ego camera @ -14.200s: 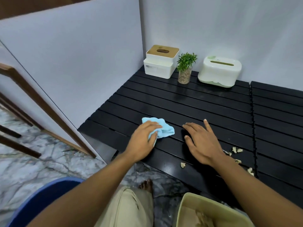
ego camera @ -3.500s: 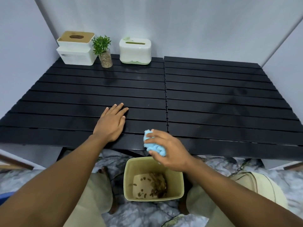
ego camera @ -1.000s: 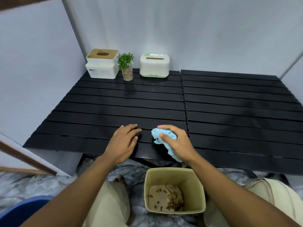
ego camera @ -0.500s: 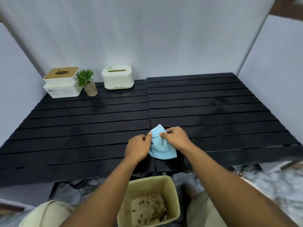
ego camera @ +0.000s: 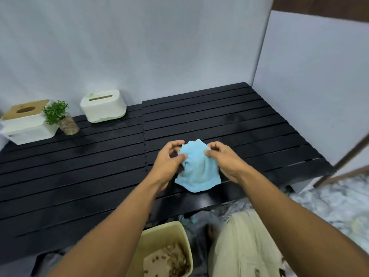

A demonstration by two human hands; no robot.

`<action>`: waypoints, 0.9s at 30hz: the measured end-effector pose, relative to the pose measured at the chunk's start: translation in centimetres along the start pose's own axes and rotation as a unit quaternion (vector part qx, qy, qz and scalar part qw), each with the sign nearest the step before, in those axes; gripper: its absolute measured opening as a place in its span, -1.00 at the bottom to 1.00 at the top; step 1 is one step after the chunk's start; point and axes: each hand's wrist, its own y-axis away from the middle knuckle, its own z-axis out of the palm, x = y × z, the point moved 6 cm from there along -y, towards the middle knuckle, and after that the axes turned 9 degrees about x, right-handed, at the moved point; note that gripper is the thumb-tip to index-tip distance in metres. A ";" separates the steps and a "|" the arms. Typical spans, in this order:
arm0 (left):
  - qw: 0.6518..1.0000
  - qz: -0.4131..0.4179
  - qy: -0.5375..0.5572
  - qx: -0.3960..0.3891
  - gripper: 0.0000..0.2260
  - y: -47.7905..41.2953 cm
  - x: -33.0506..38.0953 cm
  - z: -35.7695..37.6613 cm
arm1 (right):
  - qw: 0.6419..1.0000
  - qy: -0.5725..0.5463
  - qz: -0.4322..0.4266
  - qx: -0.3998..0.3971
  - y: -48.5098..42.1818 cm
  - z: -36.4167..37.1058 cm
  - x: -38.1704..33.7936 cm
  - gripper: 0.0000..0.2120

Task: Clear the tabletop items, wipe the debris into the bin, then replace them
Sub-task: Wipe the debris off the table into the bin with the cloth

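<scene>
Nearest us, below the table edge, the bin [ego camera: 182, 234] stands on the floor with brown debris [ego camera: 169, 260] in it. Above the front slats of the black table [ego camera: 79, 176] we hold the blue cloth [ego camera: 197, 170] between both hands: our left hand [ego camera: 169, 160] pinches its upper left edge, our right hand [ego camera: 223, 158] pinches the upper right, and the cloth hangs down. At the far left stand the wooden-lidded tissue box [ego camera: 26, 122], the small plant [ego camera: 61, 118] and the white tissue box [ego camera: 102, 105]
</scene>
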 end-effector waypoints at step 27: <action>0.981 -0.041 0.162 -0.095 -0.39 -2.7 0.8 36.2 | 0.970 0.092 -0.085 0.207 -4.9 -33.7 -2.5 -0.66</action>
